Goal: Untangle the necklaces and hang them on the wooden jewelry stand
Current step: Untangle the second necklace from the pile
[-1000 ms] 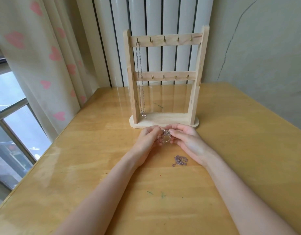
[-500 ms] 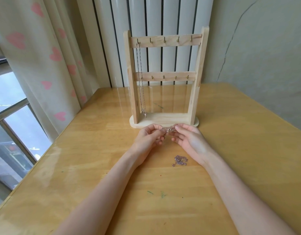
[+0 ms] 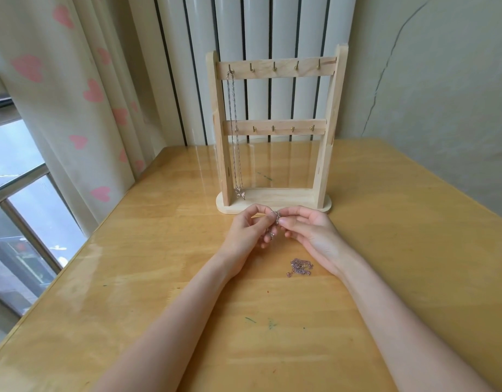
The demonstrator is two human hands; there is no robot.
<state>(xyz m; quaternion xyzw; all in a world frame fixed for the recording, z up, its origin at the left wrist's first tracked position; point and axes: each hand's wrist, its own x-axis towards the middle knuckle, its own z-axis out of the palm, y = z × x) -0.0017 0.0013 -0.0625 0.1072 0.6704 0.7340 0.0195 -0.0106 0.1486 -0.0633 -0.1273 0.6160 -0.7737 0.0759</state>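
- Both hands meet above the table just in front of the stand: the left hand (image 3: 248,229) and the right hand (image 3: 309,232) each pinch a small tangled necklace (image 3: 275,220) between thumb and forefinger, the remaining fingers loosely curled; a short end of it dangles beside the left fingers.
- Nearer the viewer, a second bunched chain (image 3: 300,267) lies on the wooden table (image 3: 159,278), just beside the right wrist and touched by neither hand.
- Farther back, the wooden jewelry stand (image 3: 275,128) stands upright on its oval base; one silver necklace (image 3: 235,131) hangs from the leftmost hook of the top bar, its pendant reaching almost to the base.
- Progress, as judged: one necklace hung, one being untangled, one waiting; the other hooks on both bars look free.
- Appearance: the held chain is fine, pinkish-silver and tightly knotted; its links are too small to trace.
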